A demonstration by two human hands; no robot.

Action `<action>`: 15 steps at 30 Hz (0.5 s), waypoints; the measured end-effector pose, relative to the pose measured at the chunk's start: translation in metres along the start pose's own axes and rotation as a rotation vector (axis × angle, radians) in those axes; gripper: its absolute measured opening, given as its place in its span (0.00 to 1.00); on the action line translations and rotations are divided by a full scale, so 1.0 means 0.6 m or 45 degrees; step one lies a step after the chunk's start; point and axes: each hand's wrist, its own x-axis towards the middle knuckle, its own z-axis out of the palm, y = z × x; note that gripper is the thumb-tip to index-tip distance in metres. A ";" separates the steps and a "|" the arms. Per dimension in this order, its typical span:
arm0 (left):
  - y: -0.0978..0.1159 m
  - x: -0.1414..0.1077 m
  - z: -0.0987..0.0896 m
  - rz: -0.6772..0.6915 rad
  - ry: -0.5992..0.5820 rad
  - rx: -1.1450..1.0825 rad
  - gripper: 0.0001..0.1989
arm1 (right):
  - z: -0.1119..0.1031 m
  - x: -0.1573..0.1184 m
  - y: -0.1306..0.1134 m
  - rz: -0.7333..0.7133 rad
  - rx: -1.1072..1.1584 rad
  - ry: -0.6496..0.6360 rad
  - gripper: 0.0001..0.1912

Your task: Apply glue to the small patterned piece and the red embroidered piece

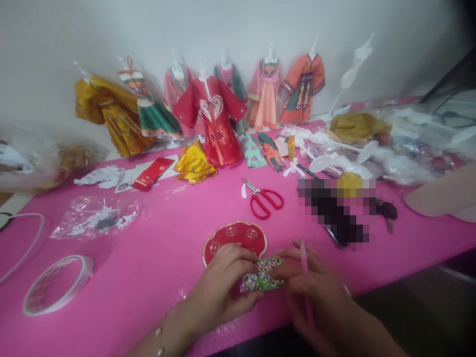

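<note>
"What's in your hands?"

"A dotty green piece [262,277], between five and six o'clock in your view. Your left hand [225,277] pinches one side. Your right hand [316,290] grips a pink stick [305,260], with one finger on the piece."

"What's around it?"

"From the piece, your red patch [238,235] is at eleven o'clock, your scissors [265,198] at twelve. Near ten, your see-through bag [70,225] has white bits [99,213] and a dark thing [107,223] inside."
</note>
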 end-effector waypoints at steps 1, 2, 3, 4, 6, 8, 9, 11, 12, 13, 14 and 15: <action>0.000 -0.001 0.000 -0.003 0.000 -0.012 0.16 | 0.001 -0.002 0.001 0.010 0.003 0.016 0.20; 0.000 -0.001 0.000 -0.012 -0.004 -0.025 0.16 | 0.002 -0.004 0.002 0.019 0.008 0.035 0.20; 0.000 -0.002 0.000 -0.025 -0.009 -0.040 0.16 | 0.002 -0.005 0.002 0.026 0.017 0.052 0.20; 0.001 -0.002 0.000 -0.032 -0.011 -0.054 0.16 | 0.002 -0.006 0.002 0.027 0.028 0.079 0.20; 0.001 -0.002 -0.001 -0.039 -0.018 -0.075 0.16 | 0.002 -0.006 0.001 0.027 0.067 0.112 0.20; 0.002 -0.002 -0.001 -0.037 -0.031 -0.087 0.16 | 0.003 -0.004 0.000 0.014 0.125 0.155 0.20; 0.002 -0.002 -0.001 -0.032 -0.039 -0.092 0.16 | 0.005 -0.003 0.000 0.005 0.159 0.187 0.20; 0.003 -0.001 -0.001 -0.026 -0.063 -0.099 0.16 | 0.011 0.000 0.001 -0.009 0.215 0.246 0.19; 0.003 0.000 -0.002 -0.021 -0.072 -0.103 0.16 | 0.015 0.001 0.001 -0.020 0.235 0.277 0.19; 0.004 0.001 -0.002 -0.014 -0.077 -0.107 0.16 | 0.018 0.003 0.002 -0.029 0.252 0.292 0.18; 0.004 0.002 -0.002 -0.005 -0.079 -0.112 0.17 | 0.020 0.004 0.002 -0.038 0.264 0.296 0.17; 0.004 0.002 -0.002 0.004 -0.081 -0.119 0.17 | 0.022 0.006 0.002 -0.048 0.275 0.301 0.17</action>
